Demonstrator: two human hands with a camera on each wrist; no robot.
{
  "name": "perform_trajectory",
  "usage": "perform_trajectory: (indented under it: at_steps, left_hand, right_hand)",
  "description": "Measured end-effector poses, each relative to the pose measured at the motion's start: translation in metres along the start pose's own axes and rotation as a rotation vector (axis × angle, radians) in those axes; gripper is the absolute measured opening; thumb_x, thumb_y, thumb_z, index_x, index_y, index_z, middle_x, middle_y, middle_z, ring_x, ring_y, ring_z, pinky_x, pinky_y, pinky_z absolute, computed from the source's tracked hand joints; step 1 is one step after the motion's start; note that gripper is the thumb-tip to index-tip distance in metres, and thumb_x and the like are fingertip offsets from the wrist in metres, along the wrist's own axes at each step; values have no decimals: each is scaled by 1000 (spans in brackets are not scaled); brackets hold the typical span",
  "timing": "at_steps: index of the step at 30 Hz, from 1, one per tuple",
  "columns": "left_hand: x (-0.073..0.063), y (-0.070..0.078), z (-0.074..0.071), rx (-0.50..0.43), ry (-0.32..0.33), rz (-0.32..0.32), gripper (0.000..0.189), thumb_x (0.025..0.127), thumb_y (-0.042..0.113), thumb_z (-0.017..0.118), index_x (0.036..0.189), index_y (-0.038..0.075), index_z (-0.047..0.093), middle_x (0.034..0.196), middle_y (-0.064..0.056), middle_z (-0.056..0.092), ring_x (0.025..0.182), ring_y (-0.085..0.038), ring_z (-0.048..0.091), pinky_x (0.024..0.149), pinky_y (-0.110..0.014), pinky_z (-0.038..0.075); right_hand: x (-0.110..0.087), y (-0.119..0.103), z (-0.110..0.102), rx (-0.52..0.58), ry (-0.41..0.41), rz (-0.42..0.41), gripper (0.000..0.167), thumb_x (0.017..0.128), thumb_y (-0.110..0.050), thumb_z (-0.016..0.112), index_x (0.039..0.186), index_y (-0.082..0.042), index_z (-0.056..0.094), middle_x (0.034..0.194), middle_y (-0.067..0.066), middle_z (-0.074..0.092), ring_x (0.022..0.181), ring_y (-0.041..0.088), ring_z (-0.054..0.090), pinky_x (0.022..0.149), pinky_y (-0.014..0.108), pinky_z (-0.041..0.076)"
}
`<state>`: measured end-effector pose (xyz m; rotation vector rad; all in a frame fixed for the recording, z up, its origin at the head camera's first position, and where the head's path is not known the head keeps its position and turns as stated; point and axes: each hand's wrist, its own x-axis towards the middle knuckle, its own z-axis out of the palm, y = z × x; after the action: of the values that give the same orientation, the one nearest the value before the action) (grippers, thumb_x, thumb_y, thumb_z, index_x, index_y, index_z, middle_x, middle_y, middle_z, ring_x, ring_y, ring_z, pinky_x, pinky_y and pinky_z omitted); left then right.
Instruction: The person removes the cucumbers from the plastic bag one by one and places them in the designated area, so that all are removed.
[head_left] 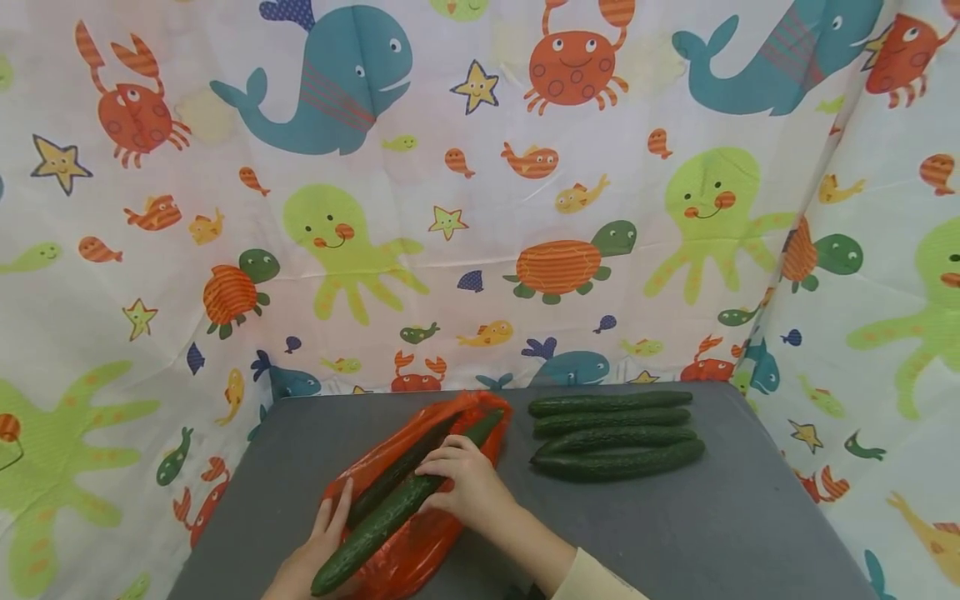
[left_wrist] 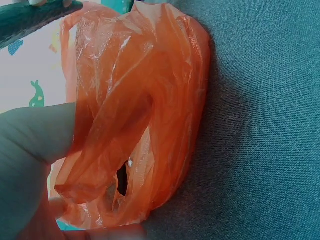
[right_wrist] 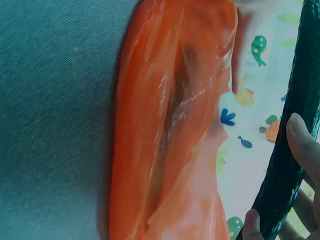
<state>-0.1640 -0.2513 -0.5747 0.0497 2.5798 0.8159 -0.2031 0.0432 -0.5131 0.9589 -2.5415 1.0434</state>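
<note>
My right hand (head_left: 471,490) grips a long dark green cucumber (head_left: 378,527) near its middle, with the thumb on one side and the fingers on the other. The cucumber slants over an orange plastic bag (head_left: 423,546) that lies on the table. Another cucumber (head_left: 397,473) shows inside the bag's opening, alongside the held one. At the bag's left edge, my left hand (head_left: 318,542) holds the thin plastic. In the left wrist view its thumb (left_wrist: 55,130) reaches behind a fold of the bag (left_wrist: 170,95), with fingers below.
Several cucumbers (head_left: 615,462) lie side by side in a row on the grey table (head_left: 637,542), right of the bag. A white curtain (head_left: 465,125) printed with sea animals hangs along the table's back and sides.
</note>
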Motion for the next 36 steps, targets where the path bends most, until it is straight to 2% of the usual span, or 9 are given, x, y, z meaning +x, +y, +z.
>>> perform_trajectory:
  at_steps: [4, 8, 11, 15, 19, 25, 30, 36]
  left_hand:
    - [-3, 3, 0, -12, -23, -22, 137, 70, 64, 82, 159, 37, -19, 164, -34, -6, 70, -33, 66, 53, -46, 42]
    - [-2, 6, 1, -6, -18, -60, 139, 67, 59, 86, 161, 35, -13, 163, -35, -3, 55, -29, 58, 47, -42, 37]
    - [-1, 7, 2, -29, -28, -92, 141, 65, 47, 91, 162, 36, -10, 163, -35, -3, 56, -29, 58, 48, -39, 36]
    - [-1, 9, 3, -60, -28, -96, 140, 65, 37, 92, 163, 35, -8, 163, -35, -4, 56, -28, 58, 49, -38, 36]
    - [0, 9, 4, -49, -18, -90, 138, 66, 39, 92, 163, 34, -7, 163, -35, -3, 55, -28, 57, 48, -38, 35]
    - [1, 10, 6, -24, -2, -84, 140, 66, 40, 92, 162, 36, -10, 163, -35, -4, 55, -28, 57, 48, -38, 35]
    - [1, 10, 8, -13, 9, -79, 143, 65, 39, 93, 161, 38, -12, 163, -35, -5, 56, -27, 58, 49, -38, 36]
    - [3, 9, 10, 11, 20, -57, 142, 66, 36, 93, 162, 34, -11, 162, -36, -5, 59, -26, 58, 50, -38, 39]
  right_hand:
    - [-8, 6, -3, -7, 40, 17, 41, 70, -30, 89, 110, -23, 79, 115, -6, 73, 114, 16, 55, 92, 33, 52]
    - [-16, 14, -5, -18, 81, 26, 41, 70, -31, 89, 109, -24, 79, 114, -7, 73, 111, 15, 55, 91, 34, 52]
    - [-22, 20, -8, -10, 99, 49, 41, 70, -31, 89, 109, -23, 79, 113, -7, 73, 111, 15, 54, 91, 35, 52]
    - [-33, 28, -16, 13, 135, 98, 41, 68, -29, 90, 107, -23, 79, 111, -5, 73, 111, 15, 54, 91, 39, 52]
    - [-44, 39, -24, 27, 178, 141, 42, 65, -28, 92, 106, -23, 80, 110, -4, 74, 112, 15, 55, 94, 42, 52]
    - [-57, 57, -32, -23, 236, 178, 45, 60, -25, 94, 103, -21, 80, 108, -3, 74, 113, 19, 56, 94, 45, 52]
    - [-68, 68, -37, -25, 247, 236, 43, 61, -24, 94, 102, -21, 80, 108, -4, 73, 114, 20, 57, 96, 46, 51]
    - [-82, 76, -41, -36, 271, 276, 42, 61, -22, 94, 100, -19, 80, 106, -7, 72, 113, 21, 56, 94, 47, 51]
